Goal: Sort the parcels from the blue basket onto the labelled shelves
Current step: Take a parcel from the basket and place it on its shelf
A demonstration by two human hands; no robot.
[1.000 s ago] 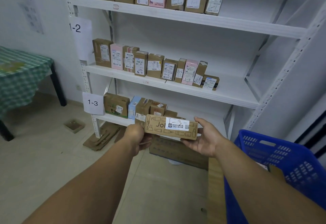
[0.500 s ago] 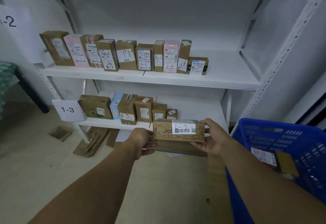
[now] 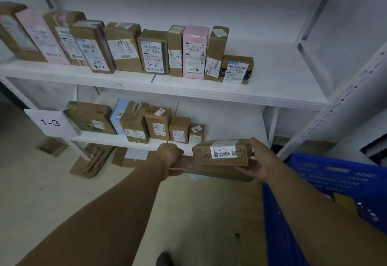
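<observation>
Brown cardboard parcel [image 3: 221, 153], head view: long box held level in mid-air, handwritten 1-3 on its white label, just in front of the lower shelf [image 3: 230, 119] and to the right of the row of parcels [image 3: 146, 125] standing there. Right hand [image 3: 258, 158] wrapped round the right end, thumb on top, fingers underneath. Left hand [image 3: 170, 161] curled just beside the left end; contact with the box not visible, so cannot tell whether gripping or merely near. Paper sign [image 3: 50, 122] reading 1-3 at the left post of that same shelf; upper shelf [image 3: 282, 89] lined with boxes marked 1-2. Blue basket [image 3: 335, 173] at lower right, beside the right forearm, at least 1 more item inside.

Step in hand, by judgement: label matched to sign, placement on shelf 1-3 about to begin. Next move likely: forward past the shelf edge, down onto the bare board right of the smallest box, then release without knocking the row.
</observation>
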